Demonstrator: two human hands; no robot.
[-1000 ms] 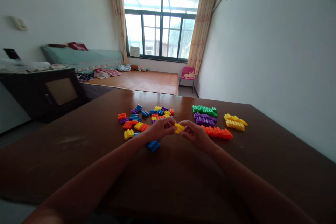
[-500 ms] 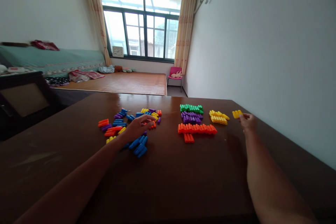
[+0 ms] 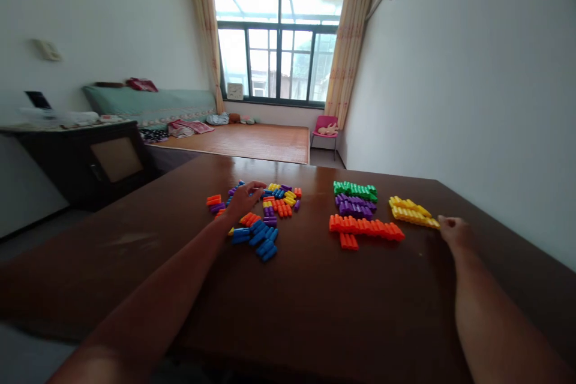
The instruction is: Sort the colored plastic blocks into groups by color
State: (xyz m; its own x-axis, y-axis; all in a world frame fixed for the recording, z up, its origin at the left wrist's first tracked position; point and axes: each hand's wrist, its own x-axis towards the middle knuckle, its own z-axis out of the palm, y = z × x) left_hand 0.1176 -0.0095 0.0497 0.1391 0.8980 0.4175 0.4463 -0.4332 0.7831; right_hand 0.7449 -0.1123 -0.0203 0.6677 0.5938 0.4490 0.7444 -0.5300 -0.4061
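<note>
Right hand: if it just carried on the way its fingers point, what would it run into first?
The near row of yellow blocks: the right hand's fingertips already seem to be at its end. Whether they'd push it or slide just over it is hard to tell from this view.

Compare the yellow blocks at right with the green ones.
The yellow blocks sit farther right; the green blocks sit left of them. The right hand is at the yellow blocks' end; no hand is at the green blocks. Both are ridged and lined up on the table.
</note>
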